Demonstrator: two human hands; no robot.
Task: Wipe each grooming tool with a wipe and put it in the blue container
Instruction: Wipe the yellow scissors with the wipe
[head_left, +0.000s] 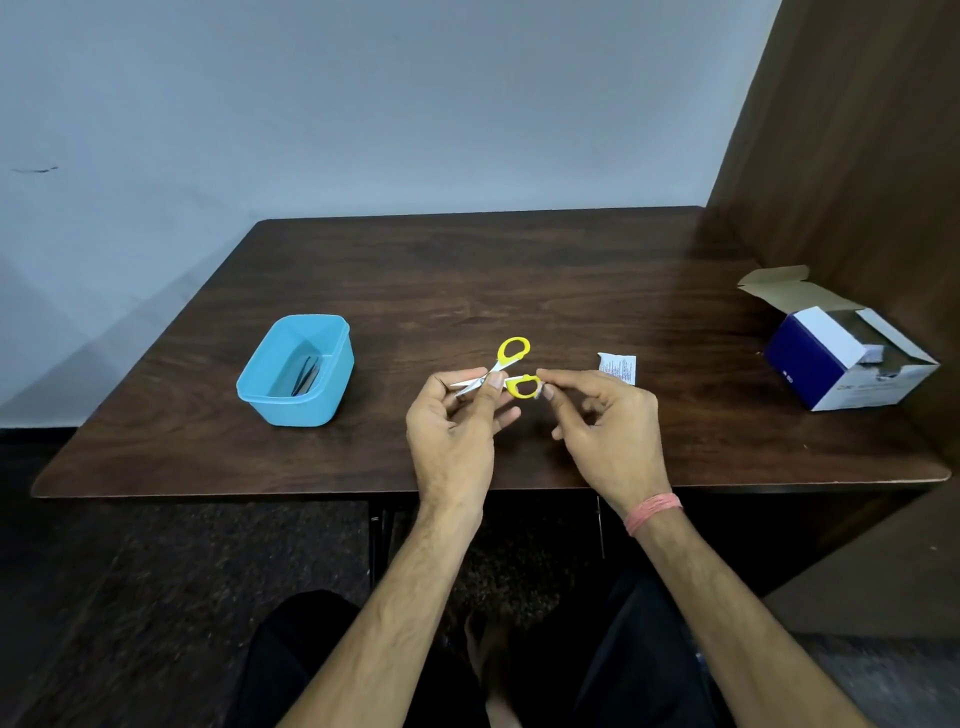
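I see one scissors (498, 371) at table (571, 270) centre: left hand (452, 421) pinches the blades, right hand (608, 415) pinches a wipe (545, 391) on one handle. One container (296, 371) at 9 o'clock, one box (847, 358) at 3.

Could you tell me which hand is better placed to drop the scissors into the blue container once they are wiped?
Probably the left hand: it already grips the scissors by the blades and is nearer the blue container. The right hand pinches the wipe at the handle.
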